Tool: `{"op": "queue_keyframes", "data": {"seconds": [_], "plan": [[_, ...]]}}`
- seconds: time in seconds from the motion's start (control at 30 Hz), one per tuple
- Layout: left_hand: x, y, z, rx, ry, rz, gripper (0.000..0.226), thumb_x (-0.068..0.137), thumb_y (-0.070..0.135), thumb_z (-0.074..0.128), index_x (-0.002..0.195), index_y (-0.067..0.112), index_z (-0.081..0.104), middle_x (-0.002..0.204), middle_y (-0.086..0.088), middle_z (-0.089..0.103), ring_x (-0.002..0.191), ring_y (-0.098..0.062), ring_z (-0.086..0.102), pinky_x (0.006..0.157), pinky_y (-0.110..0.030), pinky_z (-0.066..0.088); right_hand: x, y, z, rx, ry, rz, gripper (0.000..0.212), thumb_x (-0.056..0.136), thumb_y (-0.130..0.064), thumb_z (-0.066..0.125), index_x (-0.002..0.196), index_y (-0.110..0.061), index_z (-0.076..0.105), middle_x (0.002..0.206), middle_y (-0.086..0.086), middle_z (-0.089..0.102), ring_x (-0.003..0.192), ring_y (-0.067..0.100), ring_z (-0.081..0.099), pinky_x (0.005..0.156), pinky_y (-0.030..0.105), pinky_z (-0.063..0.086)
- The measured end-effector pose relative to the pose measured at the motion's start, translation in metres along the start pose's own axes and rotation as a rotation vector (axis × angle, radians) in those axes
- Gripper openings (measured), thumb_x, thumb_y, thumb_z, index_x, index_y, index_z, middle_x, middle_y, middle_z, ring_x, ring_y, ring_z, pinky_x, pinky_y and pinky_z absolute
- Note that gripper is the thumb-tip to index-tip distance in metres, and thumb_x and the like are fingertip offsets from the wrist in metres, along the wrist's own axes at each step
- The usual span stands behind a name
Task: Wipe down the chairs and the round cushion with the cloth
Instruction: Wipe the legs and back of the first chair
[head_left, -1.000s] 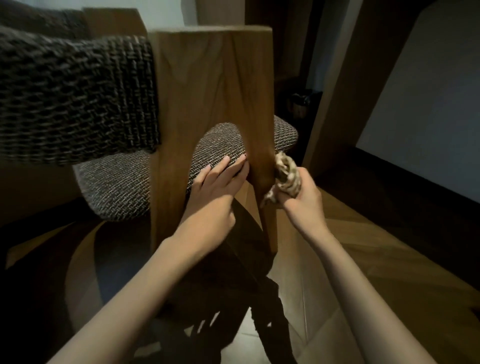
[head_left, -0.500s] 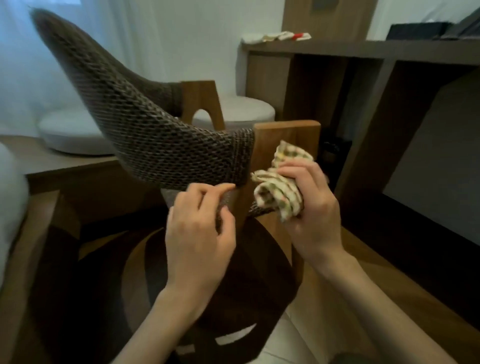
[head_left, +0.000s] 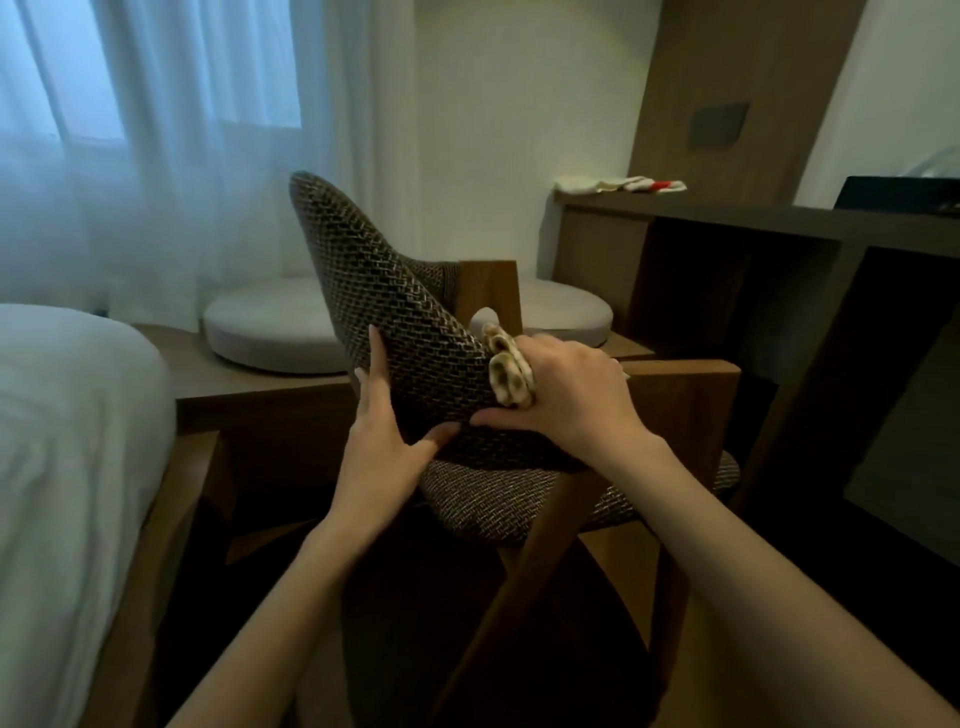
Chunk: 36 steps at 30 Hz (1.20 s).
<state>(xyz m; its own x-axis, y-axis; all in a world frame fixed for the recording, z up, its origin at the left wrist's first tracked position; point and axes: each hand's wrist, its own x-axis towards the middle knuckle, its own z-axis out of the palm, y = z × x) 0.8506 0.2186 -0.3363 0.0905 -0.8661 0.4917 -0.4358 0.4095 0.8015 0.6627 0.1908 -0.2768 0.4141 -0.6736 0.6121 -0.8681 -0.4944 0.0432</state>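
Chair (head_left: 395, 332) sits mid-frame, seen from behind. It has a woven dark-and-pale fabric backrest curving up to a point, a matching seat (head_left: 519, 499) below, and a wood frame (head_left: 691, 410) at right w/ a slanted leg running down btwn the forearms.

Left hand (head_left: 382, 447) lies flat on the backrest's left edge, fingers straight & pointing up, thumb spread across the lower back face. It holds nothing, just presses on the fabric.

Right hand (head_left: 566, 400) grips the cloth (head_left: 506, 374), a bunched checked rag in cream & brown. Its fingers curl over the rag & its thumb stretches left till it nearly meets the other thumb. The cloth is pressed to the right part of the backrest, near where fabric meets wood post, & sticks out of the hand on the left side.

Round cushion (head_left: 270, 332), pale grey, rests on a low wood bench (head_left: 249, 384) behind the chair, left of the backrest. A second cushion (head_left: 566, 312) shows to the right, partly hidden by the chair's far post. Both are well apart from the hands.

Bed (head_left: 62, 415) w/ white cover fills the left edge. A sheer curtain (head_left: 156, 156) hangs over the window behind. The dark wood desk (head_left: 727, 218) at right carries white & red items (head_left: 618, 184); any print on them is too blurred to read. A dark plate (head_left: 719, 124) sits on the wood wall panel, markings too small to tell.
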Motion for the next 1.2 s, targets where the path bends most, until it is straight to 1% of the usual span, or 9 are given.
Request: {"op": "queue_keyframes", "data": {"seconds": [0.17,0.33,0.47,0.57,0.7,0.87,1.03,1.1,1.2], "plan": [[0.002,-0.009,-0.004,0.060,0.095,0.018,0.118,0.064,0.045,0.079,0.148,0.047,-0.004,0.154,-0.005,0.031,0.142,-0.022,0.027,0.114,-0.047,0.030,0.000,0.004,0.004,-0.002,0.054,-0.016,0.060,0.064,-0.080,0.060,0.084,-0.024,0.057,0.080,-0.010,0.064,0.069,0.011,0.060,0.055,0.024,0.038],[0.004,-0.014,-0.001,0.048,0.130,0.049,0.116,0.059,0.052,0.076,0.148,0.047,0.002,0.151,-0.002,0.036,0.136,-0.015,0.036,0.109,-0.026,0.030,0.004,0.003,0.003,0.001,0.020,0.006,0.058,0.063,-0.081,0.058,0.081,-0.026,0.057,0.078,-0.011,0.062,0.069,0.011,0.059,0.056,0.025,0.034],[0.005,-0.016,0.002,0.034,0.133,0.061,0.116,0.060,0.049,0.077,0.148,0.046,0.001,0.152,-0.001,0.034,0.135,-0.014,0.037,0.106,-0.025,0.030,0.006,0.002,-0.001,0.021,-0.032,0.011,0.056,0.064,-0.080,0.059,0.086,-0.029,0.061,0.083,-0.010,0.066,0.076,0.013,0.062,0.064,0.029,0.045],[0.003,-0.019,0.003,0.030,0.141,0.080,0.116,0.060,0.049,0.077,0.148,0.048,0.001,0.151,0.002,0.034,0.130,-0.005,0.035,0.105,-0.020,0.028,0.006,0.003,-0.001,-0.002,-0.027,0.007,0.057,0.064,-0.083,0.056,0.089,-0.032,0.062,0.084,-0.011,0.067,0.078,0.012,0.063,0.064,0.027,0.043],[0.001,-0.023,0.004,-0.019,0.126,0.100,0.114,0.060,0.051,0.077,0.145,0.054,0.001,0.150,0.001,0.037,0.134,-0.009,0.038,0.108,-0.029,0.033,0.004,0.005,0.000,-0.033,0.004,-0.001,0.056,0.062,-0.085,0.054,0.081,-0.033,0.062,0.076,-0.014,0.065,0.070,0.009,0.060,0.059,0.025,0.035],[0.015,-0.025,0.009,-0.027,0.099,0.081,0.115,0.060,0.050,0.077,0.145,0.054,-0.001,0.152,0.003,0.033,0.134,-0.009,0.035,0.108,-0.027,0.030,0.011,0.011,0.003,-0.038,-0.013,0.010,0.057,0.062,-0.085,0.055,0.082,-0.032,0.063,0.073,-0.011,0.063,0.070,0.012,0.060,0.061,0.026,0.037],[0.039,-0.007,0.032,-0.019,0.065,0.114,0.111,0.060,0.059,0.070,0.145,0.053,-0.001,0.154,-0.005,0.029,0.139,-0.019,0.033,0.112,-0.033,0.030,0.017,0.041,-0.007,-0.032,0.029,0.126,0.051,0.057,-0.084,0.059,0.062,-0.035,0.047,0.055,-0.022,0.039,0.060,0.008,0.048,0.060,0.027,0.035],[0.053,0.005,0.050,-0.007,0.048,0.136,0.111,0.061,0.060,0.070,0.145,0.053,-0.001,0.155,-0.010,0.027,0.139,-0.021,0.032,0.113,-0.036,0.030,0.017,0.062,-0.017,-0.024,0.029,0.193,0.052,0.054,-0.085,0.060,0.060,-0.037,0.042,0.058,-0.021,0.042,0.062,0.009,0.049,0.062,0.029,0.039],[0.065,0.010,0.077,0.047,-0.026,0.135,0.119,0.068,0.044,0.077,0.145,0.049,-0.013,0.155,-0.014,0.025,0.140,-0.027,0.031,0.114,-0.047,0.028,0.011,0.084,-0.019,-0.071,-0.035,0.219,0.051,0.056,-0.083,0.060,0.071,-0.036,0.052,0.070,-0.014,0.056,0.071,0.013,0.058,0.065,0.030,0.041]]}}
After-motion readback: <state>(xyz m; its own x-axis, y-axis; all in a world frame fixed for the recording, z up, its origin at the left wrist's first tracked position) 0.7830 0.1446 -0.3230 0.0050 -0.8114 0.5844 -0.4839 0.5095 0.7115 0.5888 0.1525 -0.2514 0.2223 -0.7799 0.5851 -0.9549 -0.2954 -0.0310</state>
